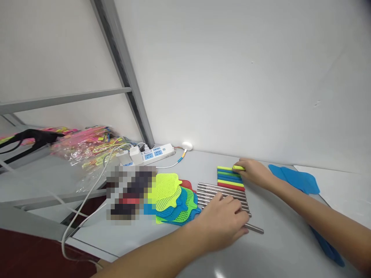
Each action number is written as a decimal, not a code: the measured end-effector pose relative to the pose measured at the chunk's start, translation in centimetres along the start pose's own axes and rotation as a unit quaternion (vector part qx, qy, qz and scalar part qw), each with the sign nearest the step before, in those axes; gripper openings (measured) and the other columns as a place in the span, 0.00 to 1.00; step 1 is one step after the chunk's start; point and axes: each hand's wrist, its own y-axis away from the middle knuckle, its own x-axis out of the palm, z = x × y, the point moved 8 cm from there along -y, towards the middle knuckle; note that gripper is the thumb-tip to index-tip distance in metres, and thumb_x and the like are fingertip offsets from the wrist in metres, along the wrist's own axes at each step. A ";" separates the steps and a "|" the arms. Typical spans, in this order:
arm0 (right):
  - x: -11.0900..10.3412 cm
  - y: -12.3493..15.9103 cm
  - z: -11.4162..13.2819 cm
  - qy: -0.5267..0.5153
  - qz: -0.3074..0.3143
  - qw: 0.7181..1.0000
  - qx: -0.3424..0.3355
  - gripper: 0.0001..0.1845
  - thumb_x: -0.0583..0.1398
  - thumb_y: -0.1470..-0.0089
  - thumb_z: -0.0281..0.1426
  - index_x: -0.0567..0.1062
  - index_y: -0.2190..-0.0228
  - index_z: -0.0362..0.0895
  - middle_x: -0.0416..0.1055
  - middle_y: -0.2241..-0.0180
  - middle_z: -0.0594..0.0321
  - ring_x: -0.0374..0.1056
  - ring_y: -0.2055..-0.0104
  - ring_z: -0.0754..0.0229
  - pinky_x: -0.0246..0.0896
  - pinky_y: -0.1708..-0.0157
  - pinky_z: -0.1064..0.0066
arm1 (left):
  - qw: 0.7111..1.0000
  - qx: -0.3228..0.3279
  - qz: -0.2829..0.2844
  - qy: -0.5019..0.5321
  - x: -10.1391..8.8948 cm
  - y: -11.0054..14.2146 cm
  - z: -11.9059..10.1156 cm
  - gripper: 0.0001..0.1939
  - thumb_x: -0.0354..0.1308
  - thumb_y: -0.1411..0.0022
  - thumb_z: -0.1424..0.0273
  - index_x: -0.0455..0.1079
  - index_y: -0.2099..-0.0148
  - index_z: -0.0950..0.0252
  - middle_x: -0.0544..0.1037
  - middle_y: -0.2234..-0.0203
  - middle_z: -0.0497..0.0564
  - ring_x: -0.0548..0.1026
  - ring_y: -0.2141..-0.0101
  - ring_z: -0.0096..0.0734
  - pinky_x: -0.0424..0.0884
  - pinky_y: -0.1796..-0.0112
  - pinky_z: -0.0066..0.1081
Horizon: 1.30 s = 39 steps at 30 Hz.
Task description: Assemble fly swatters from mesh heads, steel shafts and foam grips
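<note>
My left forearm (pixel 171 253) is nearest, the left hand (pixel 224 223) clamped on one metal rod (pixel 255 229) on the nearer side of several other rods (pixel 222 190), part-hidden from counting. Apart from it, my right hand (pixel 252 172) pinches one yellow tube (pixel 239 168) at the far edge of about seven coloured tubes (pixel 228 176) on the desk (pixel 275 255). Leftward sit overlapping swatter heads (pixel 164 187), then one power strip (pixel 165 151)
</note>
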 end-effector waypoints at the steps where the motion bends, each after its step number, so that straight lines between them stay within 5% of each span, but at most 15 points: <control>1: 0.2 -0.3 -0.1 -0.002 0.004 1.000 -0.006 0.14 0.53 0.41 0.36 0.77 0.69 0.48 0.74 0.65 0.60 0.68 0.65 0.58 0.53 0.70 0.71 | 1.000 0.001 -0.005 -0.003 0.0 0.0 0.0 0.12 0.55 0.34 0.58 0.68 0.59 0.62 0.72 0.64 0.48 0.69 0.62 0.34 0.59 0.62 0.35; 24: 0.7 -1.6 -0.6 -0.053 0.081 0.994 -0.041 0.17 0.55 0.44 0.45 0.75 0.73 0.46 0.71 0.67 0.59 0.66 0.69 0.58 0.57 0.70 0.69 | 1.000 -0.011 -0.022 0.005 -0.1 -0.3 1.0 0.14 0.52 0.33 0.57 0.68 0.61 0.63 0.72 0.67 0.47 0.69 0.62 0.34 0.60 0.62 0.35; 30: -1.1 -0.1 -1.1 -0.101 0.052 0.993 -0.021 0.19 0.54 0.43 0.46 0.76 0.66 0.46 0.71 0.64 0.60 0.67 0.64 0.57 0.60 0.65 0.67 | 0.994 -0.090 -0.038 0.039 -1.5 -0.4 3.0 0.14 0.49 0.32 0.59 0.67 0.54 0.63 0.73 0.63 0.51 0.69 0.62 0.37 0.65 0.63 0.37; 35: -3.0 3.4 1.7 -0.174 0.054 0.983 -0.013 0.18 0.55 0.43 0.47 0.75 0.66 0.48 0.68 0.67 0.62 0.64 0.69 0.60 0.58 0.70 0.69 | 0.967 -0.208 -0.143 0.024 -4.3 0.2 6.1 0.24 0.49 0.31 0.60 0.54 0.37 0.63 0.68 0.50 0.60 0.67 0.54 0.43 0.66 0.58 0.41; 39: -3.1 5.7 5.9 -0.215 0.099 0.969 -0.072 0.15 0.56 0.43 0.45 0.72 0.72 0.47 0.66 0.70 0.65 0.62 0.69 0.61 0.56 0.69 0.70 | 0.980 -0.180 -0.090 0.005 -3.3 -0.2 6.0 0.15 0.47 0.30 0.61 0.65 0.47 0.61 0.73 0.58 0.54 0.69 0.58 0.40 0.64 0.61 0.38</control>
